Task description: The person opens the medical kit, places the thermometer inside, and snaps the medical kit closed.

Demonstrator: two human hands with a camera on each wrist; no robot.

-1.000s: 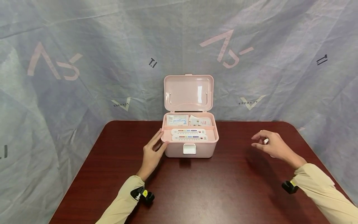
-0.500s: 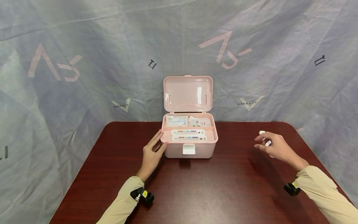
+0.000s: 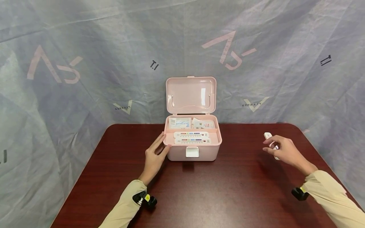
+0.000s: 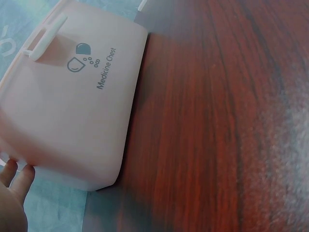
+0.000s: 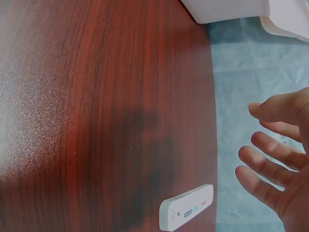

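Observation:
A pink medicine chest (image 3: 196,153) stands with its lid up in the head view; two white thermometers (image 3: 191,141) with coloured scales lie in its front compartment. My left hand (image 3: 154,160) rests its fingertips on the chest's left rim; in the left wrist view fingers (image 4: 21,183) touch the chest's edge. A third white thermometer (image 5: 188,208) lies on the table at the right. Above it, my right hand (image 3: 285,152) is loosely curved with nothing between the fingers, and in the head view it partly covers that thermometer.
White packets, one printed "Surgical" (image 3: 180,123), sit in the chest's rear compartment beside another packet (image 3: 203,123). The dark red wooden table (image 3: 216,193) ends at a grey printed cloth (image 3: 128,63) hanging behind and at both sides.
My right hand has drifted slightly right, so more of the thermometer under it shows. The left hand has stayed on the chest's rim.

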